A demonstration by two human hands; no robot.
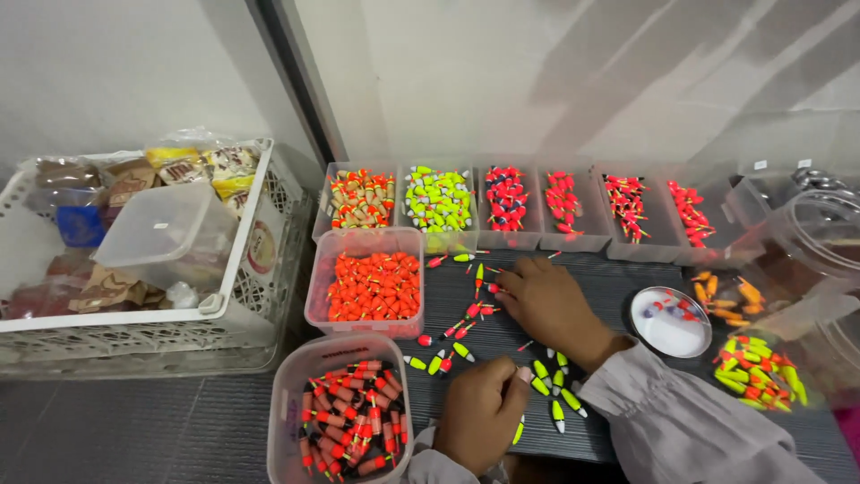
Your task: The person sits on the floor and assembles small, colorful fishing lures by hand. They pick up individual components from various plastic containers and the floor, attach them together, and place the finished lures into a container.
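Observation:
Small fishing floats in red, yellow-green and white lie scattered on a dark ribbed mat. My right hand rests flat on the mat, in a grey sleeve, with its fingertips spread and touching a small red float. Nearer to me, my left hand is curled into a loose fist on the mat; what is inside it is hidden. A yellow-green float pokes out from beneath it. Several yellow-green floats lie between the two hands.
Clear tubs of orange floats and red-brown floats stand to the left. A row of trays with sorted floats lines the wall. A round lid and loose float piles lie at the right; a white crate stands far left.

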